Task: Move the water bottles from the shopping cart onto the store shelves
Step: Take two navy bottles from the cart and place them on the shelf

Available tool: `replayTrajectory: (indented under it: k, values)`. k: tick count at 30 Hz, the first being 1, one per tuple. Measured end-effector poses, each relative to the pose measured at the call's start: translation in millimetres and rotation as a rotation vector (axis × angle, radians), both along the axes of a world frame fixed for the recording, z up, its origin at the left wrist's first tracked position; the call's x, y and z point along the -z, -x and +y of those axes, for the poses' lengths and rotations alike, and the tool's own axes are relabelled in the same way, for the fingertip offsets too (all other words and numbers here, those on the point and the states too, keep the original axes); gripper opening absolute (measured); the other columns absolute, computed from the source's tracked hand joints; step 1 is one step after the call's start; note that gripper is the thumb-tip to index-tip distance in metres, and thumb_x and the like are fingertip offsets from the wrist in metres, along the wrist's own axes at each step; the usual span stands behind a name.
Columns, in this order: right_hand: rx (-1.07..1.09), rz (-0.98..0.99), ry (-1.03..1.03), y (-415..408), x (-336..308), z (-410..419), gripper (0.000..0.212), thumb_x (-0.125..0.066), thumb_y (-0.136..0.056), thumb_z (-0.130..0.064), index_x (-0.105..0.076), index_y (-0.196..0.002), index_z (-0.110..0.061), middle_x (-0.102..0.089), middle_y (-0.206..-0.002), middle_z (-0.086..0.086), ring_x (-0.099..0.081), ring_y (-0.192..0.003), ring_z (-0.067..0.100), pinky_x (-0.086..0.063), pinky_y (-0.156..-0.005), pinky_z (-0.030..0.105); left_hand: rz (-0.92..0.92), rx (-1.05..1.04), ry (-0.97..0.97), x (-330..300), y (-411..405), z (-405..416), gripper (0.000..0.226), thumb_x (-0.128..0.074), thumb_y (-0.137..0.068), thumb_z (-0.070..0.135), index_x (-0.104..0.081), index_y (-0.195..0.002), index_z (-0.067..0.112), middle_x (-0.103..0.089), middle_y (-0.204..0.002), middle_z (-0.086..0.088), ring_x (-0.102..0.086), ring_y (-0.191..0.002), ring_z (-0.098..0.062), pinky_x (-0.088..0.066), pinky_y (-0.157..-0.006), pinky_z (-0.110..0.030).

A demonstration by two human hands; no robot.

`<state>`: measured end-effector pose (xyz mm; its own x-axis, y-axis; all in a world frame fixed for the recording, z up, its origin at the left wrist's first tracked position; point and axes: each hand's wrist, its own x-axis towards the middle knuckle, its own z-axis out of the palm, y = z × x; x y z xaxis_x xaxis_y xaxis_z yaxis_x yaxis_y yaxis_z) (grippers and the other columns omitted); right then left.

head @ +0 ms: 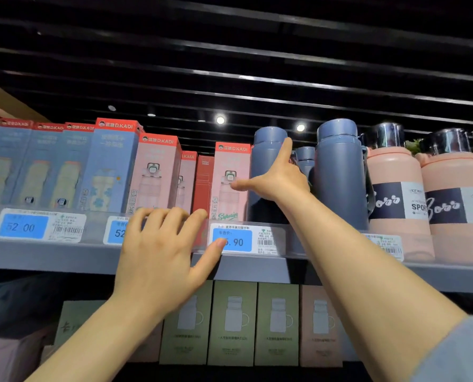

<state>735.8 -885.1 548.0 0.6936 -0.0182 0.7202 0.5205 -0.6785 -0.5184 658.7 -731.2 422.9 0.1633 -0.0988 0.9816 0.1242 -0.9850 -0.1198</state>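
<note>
On the top shelf [50, 255] stands a blue-grey water bottle [265, 150]. My right hand [276, 180] lies flat against its front. The index finger points up, the thumb sticks out left over a pink box [227, 166], and the other fingers are hidden. Right of it stands a taller blue-grey bottle [337, 175], with a third one [304, 158] behind the gap. My left hand [161, 252] hovers open in front of the shelf edge, fingers spread over the price tags [238, 241]. It holds nothing. The shopping cart is out of view.
Blue boxed bottles [64, 166] and pink boxed bottles [155, 172] fill the shelf's left part. Two large pink bottles with chrome caps [395, 194] stand at the right. Green boxes [232, 323] and pink boxes line the shelf below. Dark ceiling slats run overhead.
</note>
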Motion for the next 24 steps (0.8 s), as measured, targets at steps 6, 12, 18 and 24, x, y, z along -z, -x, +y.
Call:
replayTrajectory:
  k: [6, 12, 18, 24]
  values:
    - [-0.050, -0.064, -0.019, -10, 6, -2, 0.104, -0.078, -0.070, -0.038, -0.006, -0.145, -0.027, -0.055, -0.107, 0.005, -0.058, -0.093, 0.029, -0.044, -0.074, 0.033, 0.011, 0.012, 0.021, 1, -1, 0, 0.056, -0.035, -0.091, 0.055, -0.067, -0.110, 0.013, -0.065, -0.090, -0.005, -0.059, -0.084, -0.029, -0.041, -0.087, -0.046]
    - [-0.381, -0.043, -0.064, -1, 7, -28, 0.080, -0.076, -0.071, -0.030, -0.023, -0.131, -0.037, -0.056, -0.096, -0.006, -0.060, -0.082, 0.012, -0.048, -0.067, 0.030, -0.003, 0.024, 0.022, 2, -2, -1, 0.055, -0.036, -0.091, 0.054, -0.067, -0.109, 0.013, -0.066, -0.092, -0.006, -0.060, -0.085, -0.030, -0.042, -0.090, -0.047]
    - [-0.240, -0.018, -0.032, 9, 17, -25, 0.098, -0.076, -0.061, -0.060, -0.017, -0.137, -0.039, -0.056, -0.112, -0.003, -0.061, -0.092, 0.021, -0.053, -0.075, 0.039, 0.004, 0.035, 0.023, 3, -1, -1, 0.055, -0.037, -0.090, 0.053, -0.068, -0.110, 0.012, -0.067, -0.094, -0.006, -0.061, -0.087, -0.031, -0.041, -0.091, -0.048]
    - [-0.068, -0.030, 0.035, 12, 28, -18, 0.119, -0.081, -0.063, -0.048, 0.003, -0.147, -0.034, -0.054, -0.110, 0.001, -0.059, -0.092, 0.025, -0.050, -0.078, 0.037, 0.018, 0.020, 0.003, 3, 0, 1, 0.057, -0.036, -0.091, 0.054, -0.067, -0.114, 0.011, -0.068, -0.097, -0.008, -0.062, -0.089, -0.032, -0.040, -0.093, -0.049]
